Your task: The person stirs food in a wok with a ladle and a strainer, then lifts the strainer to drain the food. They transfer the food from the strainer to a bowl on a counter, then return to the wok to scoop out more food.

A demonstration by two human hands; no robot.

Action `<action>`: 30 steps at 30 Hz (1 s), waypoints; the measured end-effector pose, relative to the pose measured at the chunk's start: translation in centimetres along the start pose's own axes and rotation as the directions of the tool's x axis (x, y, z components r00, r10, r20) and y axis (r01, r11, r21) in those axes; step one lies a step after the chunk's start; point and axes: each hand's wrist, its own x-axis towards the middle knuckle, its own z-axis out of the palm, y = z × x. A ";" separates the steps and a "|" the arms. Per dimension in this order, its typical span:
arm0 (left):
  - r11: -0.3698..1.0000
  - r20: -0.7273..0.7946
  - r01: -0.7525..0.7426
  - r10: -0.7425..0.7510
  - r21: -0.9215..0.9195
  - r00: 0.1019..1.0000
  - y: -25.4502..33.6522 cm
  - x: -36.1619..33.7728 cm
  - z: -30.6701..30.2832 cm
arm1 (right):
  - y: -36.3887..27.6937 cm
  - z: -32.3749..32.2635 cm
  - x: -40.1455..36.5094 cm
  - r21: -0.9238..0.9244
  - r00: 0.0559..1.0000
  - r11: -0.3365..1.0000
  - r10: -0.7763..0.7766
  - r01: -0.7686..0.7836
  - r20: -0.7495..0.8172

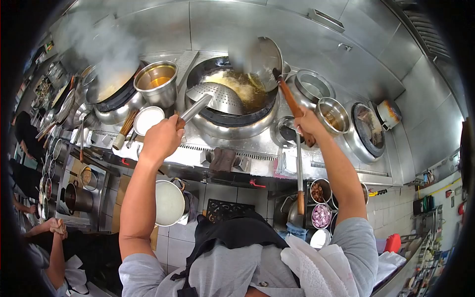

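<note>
I judge this as tipping the pan (271, 55) over the wok (236, 120), behind the bench's (192, 155) front edge, my left grip (163, 136) clamped on the strainer (217, 97) above the wok's near-left side, my right grip (310, 123) on the pan's handle (291, 99), calling next for a steady tilt.

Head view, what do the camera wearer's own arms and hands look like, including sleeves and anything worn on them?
The left hand and right hand have no gloves. The left forearm and right forearm are uncovered, with no watch or bracelet visible. Short, plain light-grey fabric sleeves cover the upper arms.
</note>
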 end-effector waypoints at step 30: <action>0.997 0.046 0.034 -0.031 -0.063 0.998 0.3 -0.2 0.1 | -2.6 -2.2 -0.3 0.000 0.991 0.996 -0.094 0.094 -0.097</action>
